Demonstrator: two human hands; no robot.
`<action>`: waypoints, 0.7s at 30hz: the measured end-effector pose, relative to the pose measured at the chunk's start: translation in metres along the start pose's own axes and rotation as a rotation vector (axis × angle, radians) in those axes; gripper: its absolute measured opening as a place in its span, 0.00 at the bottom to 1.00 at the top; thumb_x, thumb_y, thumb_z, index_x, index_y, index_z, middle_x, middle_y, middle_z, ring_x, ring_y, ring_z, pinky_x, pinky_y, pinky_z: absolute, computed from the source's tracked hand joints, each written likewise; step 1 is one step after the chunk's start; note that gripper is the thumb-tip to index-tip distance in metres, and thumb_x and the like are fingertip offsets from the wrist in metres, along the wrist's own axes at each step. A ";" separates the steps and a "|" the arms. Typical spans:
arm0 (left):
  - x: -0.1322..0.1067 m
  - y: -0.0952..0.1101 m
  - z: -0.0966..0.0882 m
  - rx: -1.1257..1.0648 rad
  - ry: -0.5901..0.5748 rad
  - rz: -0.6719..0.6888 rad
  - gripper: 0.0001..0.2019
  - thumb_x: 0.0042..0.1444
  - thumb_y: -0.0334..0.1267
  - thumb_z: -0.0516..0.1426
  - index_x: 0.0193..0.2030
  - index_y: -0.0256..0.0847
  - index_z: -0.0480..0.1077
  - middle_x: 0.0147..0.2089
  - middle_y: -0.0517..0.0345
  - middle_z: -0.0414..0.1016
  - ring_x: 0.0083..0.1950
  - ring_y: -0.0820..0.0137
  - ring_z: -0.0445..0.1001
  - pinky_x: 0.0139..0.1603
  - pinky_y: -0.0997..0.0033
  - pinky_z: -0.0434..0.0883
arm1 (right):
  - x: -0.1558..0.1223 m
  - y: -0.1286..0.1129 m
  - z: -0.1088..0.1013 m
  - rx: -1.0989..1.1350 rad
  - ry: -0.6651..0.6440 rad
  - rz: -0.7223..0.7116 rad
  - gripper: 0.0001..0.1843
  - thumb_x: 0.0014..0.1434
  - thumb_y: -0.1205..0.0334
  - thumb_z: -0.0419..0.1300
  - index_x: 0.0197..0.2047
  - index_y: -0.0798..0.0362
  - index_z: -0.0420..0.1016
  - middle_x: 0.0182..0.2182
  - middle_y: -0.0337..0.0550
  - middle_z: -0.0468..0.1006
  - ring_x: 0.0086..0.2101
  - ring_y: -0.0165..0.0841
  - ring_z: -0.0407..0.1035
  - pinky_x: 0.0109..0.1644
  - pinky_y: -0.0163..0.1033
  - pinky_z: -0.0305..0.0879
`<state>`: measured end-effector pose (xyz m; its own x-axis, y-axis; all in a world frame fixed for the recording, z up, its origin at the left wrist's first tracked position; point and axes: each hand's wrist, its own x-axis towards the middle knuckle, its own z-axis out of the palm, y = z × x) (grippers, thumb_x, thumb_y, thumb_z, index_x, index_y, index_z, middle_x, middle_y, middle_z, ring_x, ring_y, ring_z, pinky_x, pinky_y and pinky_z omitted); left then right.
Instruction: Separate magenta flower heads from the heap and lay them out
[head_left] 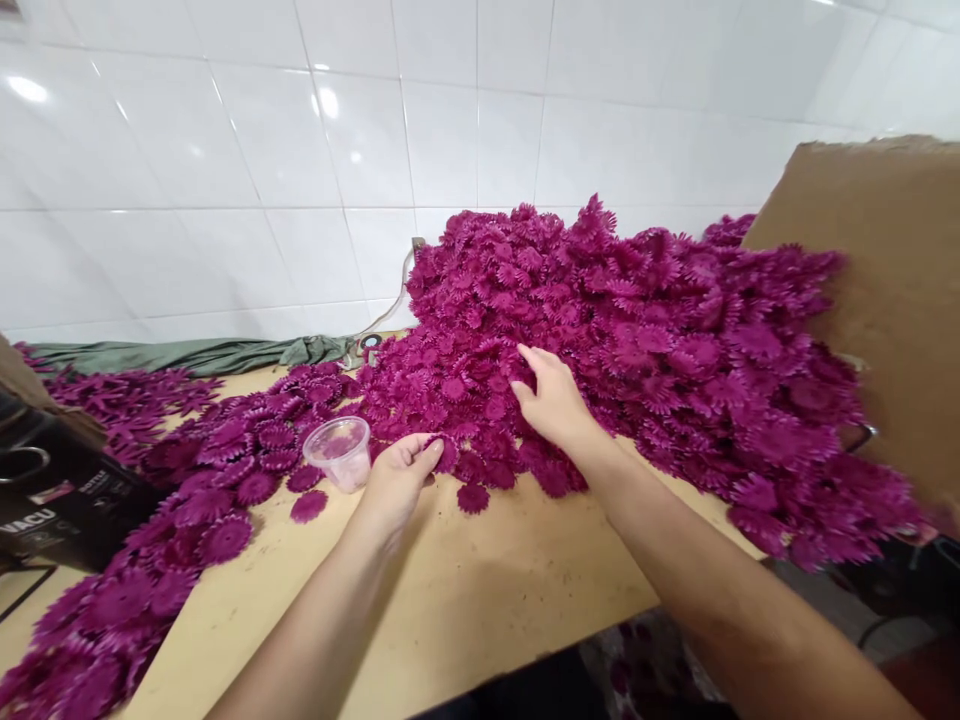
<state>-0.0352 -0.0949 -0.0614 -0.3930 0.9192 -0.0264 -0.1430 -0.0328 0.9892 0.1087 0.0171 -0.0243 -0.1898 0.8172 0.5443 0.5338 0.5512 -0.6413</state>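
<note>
My left hand (401, 478) pinches the edge of a small magenta artificial flower (448, 456) between thumb and fingers, just above the table. To its right, my right hand (553, 398) is at the front of a big heap of the same magenta flowers (540, 290), its thumb and fingers apart and its fingertips against the heap. Nothing shows between those fingers. Beside my left hand stands a clear plastic cup (339, 452) with something pale pinkish in it. One loose flower (473, 497) lies flat in front of the heap.
More flattened flowers (225, 540) spread along the left side of the wooden table (480, 610). A black printed box (64, 500) stands at the left, and a cardboard sheet (885, 300) at the right. Green cloth (195, 356) lies by the white tiled wall (337, 130).
</note>
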 end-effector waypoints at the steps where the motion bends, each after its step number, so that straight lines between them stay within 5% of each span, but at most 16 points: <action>1: 0.001 -0.001 0.001 0.014 0.000 0.021 0.15 0.32 0.46 0.64 0.19 0.37 0.66 0.17 0.66 0.65 0.20 0.80 0.59 0.22 0.79 0.56 | -0.007 -0.006 0.000 0.008 -0.038 -0.047 0.18 0.49 0.69 0.57 0.45 0.58 0.72 0.47 0.54 0.71 0.50 0.42 0.63 0.56 0.49 0.56; 5: 0.002 -0.004 0.009 0.081 0.003 0.050 0.19 0.32 0.51 0.63 0.16 0.38 0.61 0.13 0.68 0.59 0.18 0.80 0.55 0.19 0.79 0.52 | -0.041 -0.030 0.009 0.236 -0.369 -0.018 0.14 0.50 0.60 0.59 0.40 0.56 0.73 0.35 0.47 0.76 0.35 0.34 0.70 0.42 0.40 0.67; 10: 0.001 -0.006 0.009 0.102 0.059 0.004 0.24 0.36 0.59 0.59 0.16 0.39 0.59 0.12 0.67 0.58 0.16 0.80 0.53 0.17 0.78 0.50 | -0.057 -0.035 0.027 0.430 -0.602 0.134 0.09 0.45 0.67 0.62 0.33 0.56 0.69 0.25 0.38 0.73 0.26 0.27 0.68 0.32 0.34 0.66; 15: -0.001 -0.007 0.008 0.054 0.014 0.024 0.26 0.36 0.63 0.56 0.20 0.38 0.63 0.15 0.64 0.63 0.18 0.77 0.60 0.19 0.78 0.55 | -0.058 -0.032 0.026 0.233 -0.414 -0.079 0.11 0.46 0.71 0.59 0.36 0.53 0.71 0.32 0.40 0.73 0.31 0.29 0.67 0.36 0.35 0.63; 21: -0.012 0.000 0.012 0.184 -0.064 0.143 0.14 0.40 0.46 0.60 0.17 0.38 0.63 0.17 0.64 0.65 0.21 0.77 0.60 0.23 0.77 0.59 | -0.061 -0.036 0.026 -0.078 -0.330 -0.111 0.11 0.58 0.66 0.49 0.30 0.53 0.72 0.30 0.43 0.77 0.31 0.32 0.69 0.37 0.36 0.59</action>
<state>-0.0190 -0.1014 -0.0598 -0.3382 0.9335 0.1196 0.0806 -0.0979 0.9919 0.0800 -0.0478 -0.0483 -0.4994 0.7704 0.3963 0.5538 0.6356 -0.5378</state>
